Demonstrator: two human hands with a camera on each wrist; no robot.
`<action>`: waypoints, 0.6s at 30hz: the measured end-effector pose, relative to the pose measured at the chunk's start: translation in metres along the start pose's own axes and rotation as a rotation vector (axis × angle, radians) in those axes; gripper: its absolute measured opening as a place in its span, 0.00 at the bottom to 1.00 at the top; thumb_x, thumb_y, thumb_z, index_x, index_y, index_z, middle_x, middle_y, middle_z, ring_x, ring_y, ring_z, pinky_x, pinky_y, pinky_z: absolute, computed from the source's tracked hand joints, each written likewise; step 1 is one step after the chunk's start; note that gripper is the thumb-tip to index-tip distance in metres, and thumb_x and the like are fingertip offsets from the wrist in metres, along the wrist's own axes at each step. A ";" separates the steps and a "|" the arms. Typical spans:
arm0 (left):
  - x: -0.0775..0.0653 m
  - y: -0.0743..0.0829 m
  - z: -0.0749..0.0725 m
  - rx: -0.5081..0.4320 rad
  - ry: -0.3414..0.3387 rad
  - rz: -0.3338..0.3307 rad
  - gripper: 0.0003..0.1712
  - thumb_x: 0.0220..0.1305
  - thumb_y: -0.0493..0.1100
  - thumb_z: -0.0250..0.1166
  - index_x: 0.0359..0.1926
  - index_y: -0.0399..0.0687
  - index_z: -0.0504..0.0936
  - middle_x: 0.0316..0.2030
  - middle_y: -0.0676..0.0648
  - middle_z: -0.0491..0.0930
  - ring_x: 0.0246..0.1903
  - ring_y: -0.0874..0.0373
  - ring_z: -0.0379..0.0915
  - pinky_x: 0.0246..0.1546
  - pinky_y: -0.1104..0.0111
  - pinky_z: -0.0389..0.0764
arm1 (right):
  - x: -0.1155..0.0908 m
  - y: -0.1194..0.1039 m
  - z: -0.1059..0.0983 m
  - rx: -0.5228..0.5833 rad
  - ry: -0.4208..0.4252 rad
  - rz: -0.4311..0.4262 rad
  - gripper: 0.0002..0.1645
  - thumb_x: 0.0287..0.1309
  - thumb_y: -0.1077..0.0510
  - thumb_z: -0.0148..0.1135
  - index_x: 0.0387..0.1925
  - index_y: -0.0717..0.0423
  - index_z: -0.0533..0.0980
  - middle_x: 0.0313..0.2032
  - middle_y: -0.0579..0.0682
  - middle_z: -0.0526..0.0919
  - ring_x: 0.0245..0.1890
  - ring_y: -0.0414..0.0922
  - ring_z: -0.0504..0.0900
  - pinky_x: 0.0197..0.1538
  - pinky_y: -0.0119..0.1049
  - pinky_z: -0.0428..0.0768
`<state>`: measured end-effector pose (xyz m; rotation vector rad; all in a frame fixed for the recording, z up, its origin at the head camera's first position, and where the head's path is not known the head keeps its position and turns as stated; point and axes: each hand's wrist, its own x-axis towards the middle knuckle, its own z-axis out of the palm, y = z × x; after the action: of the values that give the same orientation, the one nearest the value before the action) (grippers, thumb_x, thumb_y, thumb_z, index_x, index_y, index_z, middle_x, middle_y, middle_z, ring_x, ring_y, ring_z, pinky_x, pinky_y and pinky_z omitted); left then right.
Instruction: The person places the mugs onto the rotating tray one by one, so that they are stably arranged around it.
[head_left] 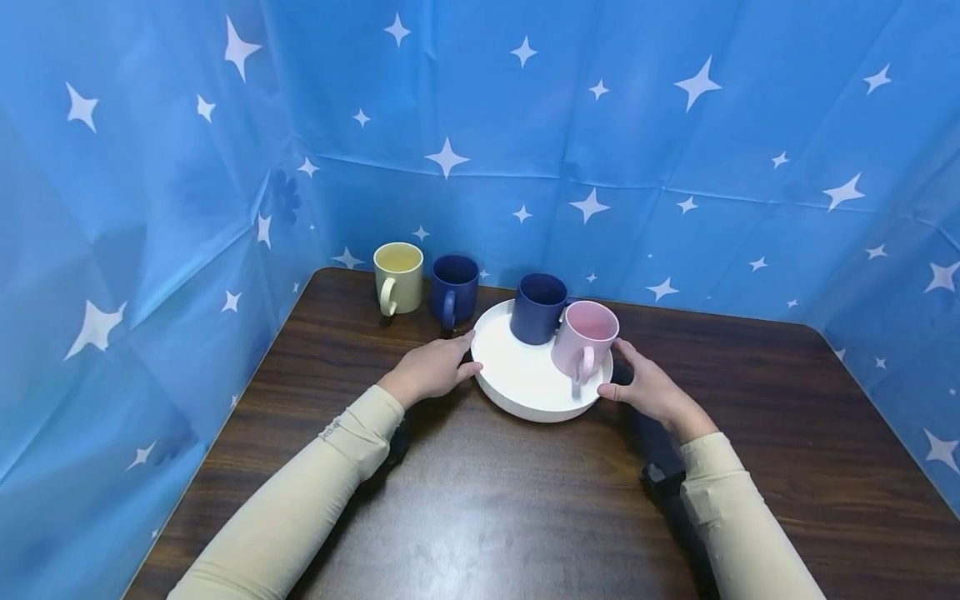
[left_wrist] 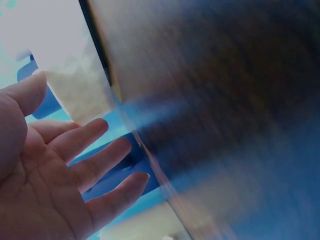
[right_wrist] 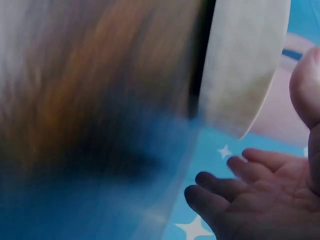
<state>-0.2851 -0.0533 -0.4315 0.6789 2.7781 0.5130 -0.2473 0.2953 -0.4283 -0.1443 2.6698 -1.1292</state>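
A round white tray (head_left: 525,387) with a low rim sits on the table. On it a dark blue mug (head_left: 534,312) stands upright toward the back, and a pink mug (head_left: 583,337) stands at the right with its handle facing the front. My left hand (head_left: 431,368) is at the tray's left side, fingertips right at the rim. At the right side is my right hand (head_left: 654,387), thumb near the rim below the pink mug. Both wrist views show the fingers spread and loosely extended beside the tray wall (right_wrist: 237,70), not wrapped around anything.
A pale yellow mug (head_left: 405,283) and another dark blue mug (head_left: 454,287) stand upright at the back left of the brown wooden table (head_left: 480,517), the blue one close to my left fingers. A blue curtain (head_left: 637,133) with white stars hangs behind the table and along its sides.
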 end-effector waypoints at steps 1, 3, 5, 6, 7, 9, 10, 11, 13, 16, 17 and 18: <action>0.000 0.000 0.000 -0.002 -0.001 0.000 0.39 0.79 0.57 0.52 0.78 0.39 0.55 0.74 0.39 0.62 0.72 0.44 0.62 0.69 0.50 0.66 | 0.002 0.002 -0.001 0.020 -0.026 0.010 0.60 0.63 0.54 0.72 0.79 0.65 0.42 0.78 0.70 0.43 0.77 0.68 0.42 0.72 0.68 0.47; 0.000 0.001 0.000 -0.007 0.001 0.000 0.39 0.79 0.57 0.52 0.78 0.39 0.55 0.75 0.39 0.61 0.72 0.44 0.61 0.69 0.50 0.65 | 0.004 0.005 -0.004 0.061 -0.057 0.031 0.61 0.62 0.53 0.72 0.80 0.62 0.41 0.78 0.69 0.43 0.77 0.67 0.42 0.72 0.68 0.47; 0.000 0.001 -0.001 -0.004 0.007 0.001 0.39 0.79 0.57 0.53 0.78 0.39 0.56 0.75 0.39 0.61 0.72 0.44 0.61 0.69 0.49 0.65 | 0.006 0.007 -0.007 0.109 -0.080 0.042 0.62 0.62 0.53 0.72 0.80 0.60 0.40 0.78 0.69 0.43 0.77 0.68 0.42 0.72 0.68 0.48; 0.000 0.001 -0.001 0.001 0.012 0.003 0.39 0.78 0.57 0.53 0.78 0.39 0.56 0.75 0.39 0.61 0.72 0.44 0.61 0.69 0.49 0.65 | 0.006 0.007 -0.008 0.133 -0.090 0.046 0.62 0.62 0.54 0.72 0.80 0.60 0.40 0.78 0.69 0.44 0.77 0.68 0.42 0.72 0.68 0.49; 0.000 0.000 -0.001 0.009 0.019 0.006 0.39 0.78 0.57 0.53 0.78 0.39 0.57 0.74 0.40 0.62 0.72 0.44 0.61 0.69 0.50 0.65 | 0.007 0.006 -0.009 0.149 -0.098 0.046 0.61 0.62 0.54 0.72 0.81 0.59 0.40 0.78 0.69 0.44 0.77 0.69 0.43 0.71 0.68 0.49; 0.001 0.000 -0.001 0.030 0.034 0.015 0.38 0.78 0.57 0.54 0.77 0.38 0.58 0.74 0.40 0.63 0.71 0.44 0.62 0.68 0.49 0.66 | 0.008 0.005 -0.010 0.169 -0.112 0.038 0.61 0.62 0.56 0.72 0.81 0.59 0.41 0.78 0.70 0.44 0.77 0.69 0.43 0.71 0.68 0.51; 0.001 0.000 0.000 0.043 0.042 0.020 0.38 0.78 0.57 0.54 0.77 0.38 0.59 0.73 0.40 0.64 0.71 0.44 0.63 0.68 0.49 0.67 | 0.008 0.004 -0.011 0.171 -0.122 0.039 0.61 0.62 0.56 0.72 0.80 0.59 0.40 0.78 0.70 0.44 0.77 0.69 0.43 0.71 0.68 0.50; 0.002 -0.001 0.000 0.054 0.047 0.023 0.38 0.78 0.57 0.54 0.77 0.38 0.60 0.73 0.40 0.65 0.70 0.45 0.64 0.67 0.50 0.68 | 0.009 0.004 -0.010 0.166 -0.128 0.040 0.61 0.63 0.56 0.71 0.80 0.60 0.40 0.77 0.70 0.44 0.77 0.69 0.43 0.71 0.68 0.50; 0.003 -0.001 0.000 0.071 0.055 0.028 0.38 0.77 0.57 0.55 0.76 0.38 0.61 0.72 0.40 0.66 0.69 0.45 0.66 0.66 0.50 0.70 | 0.009 0.003 -0.009 0.145 -0.134 0.046 0.62 0.62 0.55 0.72 0.80 0.61 0.39 0.77 0.71 0.44 0.76 0.69 0.43 0.71 0.68 0.51; 0.003 -0.002 0.001 0.077 0.052 0.030 0.38 0.77 0.58 0.55 0.76 0.38 0.62 0.71 0.39 0.67 0.68 0.45 0.68 0.64 0.50 0.71 | 0.010 0.002 -0.006 0.108 -0.134 0.060 0.63 0.61 0.55 0.73 0.80 0.61 0.39 0.76 0.72 0.45 0.76 0.70 0.45 0.71 0.68 0.52; 0.003 -0.002 0.001 0.077 0.050 0.031 0.38 0.77 0.58 0.55 0.76 0.38 0.62 0.71 0.39 0.67 0.68 0.45 0.68 0.64 0.50 0.71 | 0.010 0.002 -0.005 0.096 -0.129 0.064 0.63 0.61 0.54 0.73 0.80 0.61 0.39 0.76 0.72 0.46 0.76 0.69 0.45 0.71 0.68 0.53; 0.003 -0.002 0.001 0.074 0.049 0.030 0.38 0.77 0.58 0.55 0.76 0.38 0.62 0.71 0.39 0.67 0.68 0.45 0.68 0.64 0.50 0.71 | 0.010 0.002 -0.004 0.087 -0.127 0.065 0.63 0.61 0.54 0.73 0.80 0.61 0.39 0.76 0.72 0.46 0.76 0.69 0.45 0.71 0.68 0.53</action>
<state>-0.2886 -0.0531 -0.4333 0.7349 2.8488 0.4396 -0.2585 0.2980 -0.4286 -0.1082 2.4917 -1.1732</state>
